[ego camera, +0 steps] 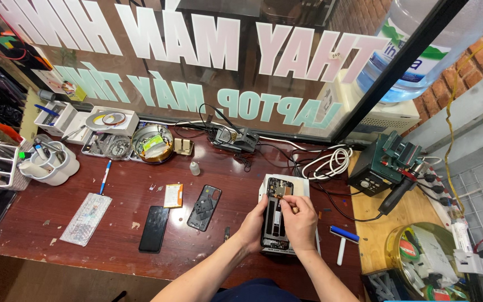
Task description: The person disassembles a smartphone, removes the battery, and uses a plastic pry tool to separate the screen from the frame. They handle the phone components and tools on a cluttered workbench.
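Opened phone (278, 215): lies back-off on a white pad (303, 187) at the desk's front edge.
Left hand (252, 226): gripping the phone's left side.
Right hand (299, 222): pinched closed on a small tool (293, 208) over the internals.
Risk: a slip could likely scratch exposed parts; nearby cables (328, 162) may snag.

On your counter (124, 190) a black phone (154, 228) lies face down beside a phone back cover (204, 207) and a small orange battery (173, 196). To your left you have a clear parts bag (86, 218), a blue pen (105, 177) and a white tool cup (48, 162). To your right sit a coiled white cable (328, 162), a hot-air station (384, 165) and a blue-headed roller (344, 240).
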